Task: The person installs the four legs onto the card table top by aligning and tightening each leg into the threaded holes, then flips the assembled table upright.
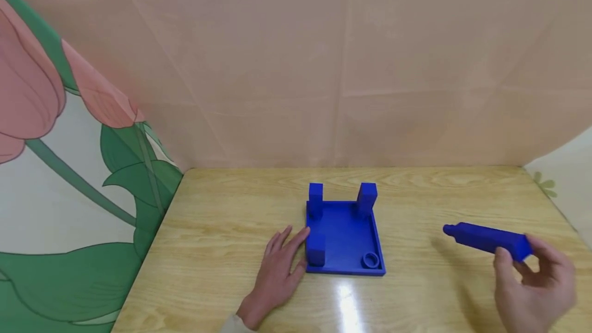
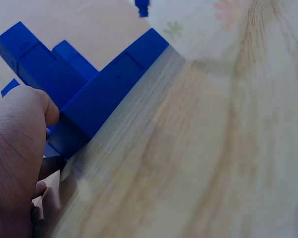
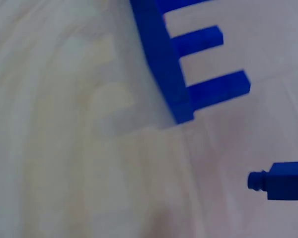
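A square blue plastic base [image 1: 343, 240] with a raised rim lies on the table. Three blue posts stand at its corners, among them the near-left post [image 1: 316, 248]; the near-right corner bears a bare round socket [image 1: 370, 260]. My left hand [image 1: 276, 271] rests at the base's left side, index finger and thumb touching it near the front corner. Off to the right, my right hand [image 1: 536, 281] pinches a loose blue post [image 1: 490, 238] by its thick end above the table. Its narrow threaded tip [image 3: 257, 181] points left towards the base.
The wooden table [image 1: 222, 209] reaches back to a plain pinkish cloth [image 1: 277, 66]. At the left hangs a cloth printed with tulips [image 1: 102, 194]. Light glares off the tabletop just in front of the base.
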Tool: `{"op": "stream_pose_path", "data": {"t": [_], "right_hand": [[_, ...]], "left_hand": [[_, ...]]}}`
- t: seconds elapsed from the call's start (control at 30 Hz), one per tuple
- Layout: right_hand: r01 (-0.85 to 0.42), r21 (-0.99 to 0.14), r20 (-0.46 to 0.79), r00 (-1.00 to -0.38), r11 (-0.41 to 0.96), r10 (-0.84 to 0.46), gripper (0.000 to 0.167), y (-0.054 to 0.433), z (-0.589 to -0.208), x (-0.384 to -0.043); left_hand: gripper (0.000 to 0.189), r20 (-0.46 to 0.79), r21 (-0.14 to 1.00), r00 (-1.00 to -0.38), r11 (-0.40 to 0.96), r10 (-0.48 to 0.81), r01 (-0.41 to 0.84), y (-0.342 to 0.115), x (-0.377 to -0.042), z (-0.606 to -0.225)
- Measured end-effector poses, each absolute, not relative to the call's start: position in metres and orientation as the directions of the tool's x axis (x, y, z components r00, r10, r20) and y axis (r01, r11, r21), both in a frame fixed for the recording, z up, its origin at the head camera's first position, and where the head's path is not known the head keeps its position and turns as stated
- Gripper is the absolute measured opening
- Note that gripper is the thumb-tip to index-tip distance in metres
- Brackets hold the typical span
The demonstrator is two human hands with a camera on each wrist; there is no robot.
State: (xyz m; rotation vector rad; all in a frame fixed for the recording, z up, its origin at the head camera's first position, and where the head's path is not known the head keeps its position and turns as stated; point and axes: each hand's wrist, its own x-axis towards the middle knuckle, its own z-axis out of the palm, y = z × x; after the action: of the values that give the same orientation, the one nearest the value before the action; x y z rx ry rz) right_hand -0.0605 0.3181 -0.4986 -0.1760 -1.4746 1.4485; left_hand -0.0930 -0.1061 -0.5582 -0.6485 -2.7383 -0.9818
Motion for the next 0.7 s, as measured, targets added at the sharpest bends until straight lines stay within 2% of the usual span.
{"op": "stream_pose_path", "data": {"t": [0.17,0.33,0.5,0.6,0.7], "right_hand": [[-0.686,-0.707,0.654,-0.544,0.17,0.526,0.046,0.297,-0.473,-0.066],[-0.718,-0.649,0.758,-0.584,0.249,0.291,0.045,0.28,-0.461,-0.072],[-0.678,-0.643,0.75,-0.653,0.357,0.111,0.043,0.268,-0.463,-0.069],[-0.683,-0.626,0.751,-0.658,0.377,0.056,0.039,0.259,-0.463,-0.07],[-0.728,-0.589,0.783,-0.622,0.352,0.025,0.039,0.248,-0.457,-0.073]], "left_hand": [[0.072,0.307,0.552,-0.889,0.697,0.339,0.457,-0.107,-0.096,-0.559],[0.072,0.328,0.548,-0.884,0.695,0.333,0.465,-0.107,-0.097,-0.56],[0.073,0.335,0.553,-0.881,0.688,0.333,0.47,-0.105,-0.093,-0.564],[0.073,0.337,0.552,-0.881,0.688,0.332,0.47,-0.105,-0.091,-0.563],[0.073,0.339,0.551,-0.879,0.687,0.335,0.474,-0.105,-0.091,-0.561]]}}
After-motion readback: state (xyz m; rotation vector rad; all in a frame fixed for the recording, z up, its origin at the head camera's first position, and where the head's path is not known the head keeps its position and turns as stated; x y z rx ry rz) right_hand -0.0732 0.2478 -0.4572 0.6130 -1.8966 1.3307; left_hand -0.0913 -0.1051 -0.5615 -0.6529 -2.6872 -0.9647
